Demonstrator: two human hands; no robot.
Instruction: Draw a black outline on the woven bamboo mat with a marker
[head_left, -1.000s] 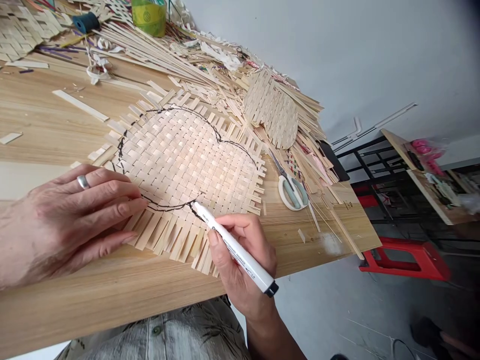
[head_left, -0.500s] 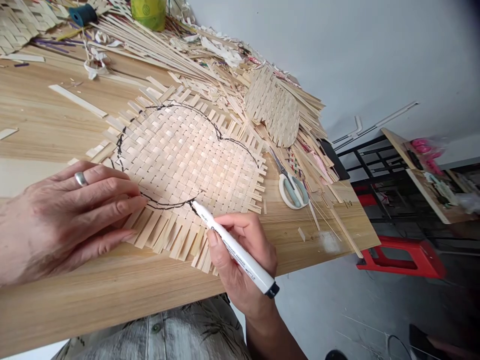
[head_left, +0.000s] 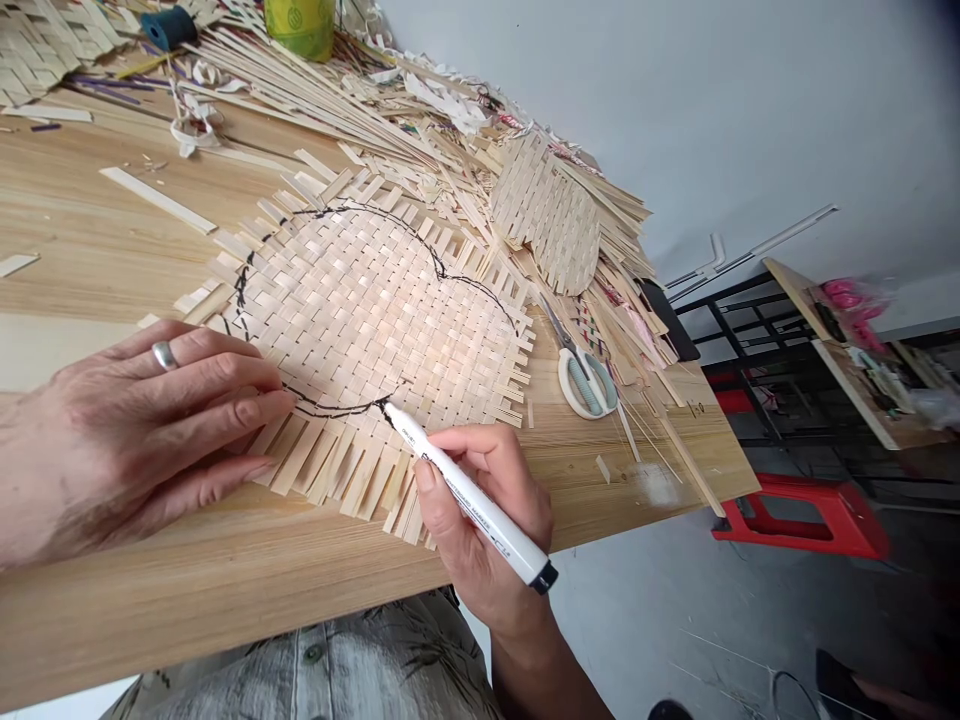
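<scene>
A pale woven strip mat (head_left: 375, 320) lies flat on the wooden table (head_left: 97, 250), with a black drawn outline running round it. My right hand (head_left: 480, 520) is closed on a white marker (head_left: 469, 495); the black tip touches the mat's near edge at the end of the line. My left hand (head_left: 142, 430) rests flat on the mat's left side, fingers stretched out, a ring on one finger.
White-handled scissors (head_left: 581, 375) lie right of the mat. A smaller woven piece (head_left: 547, 215) leans on a heap of loose strips (head_left: 360, 90) at the back. A green container (head_left: 300, 25) and blue spool (head_left: 166, 25) stand far back. A red stool (head_left: 802, 520) stands on the floor.
Almost nothing has moved. The view has shifted slightly; the marker tip stays at the same spot on the near edge and my left hand stays pressed flat.
</scene>
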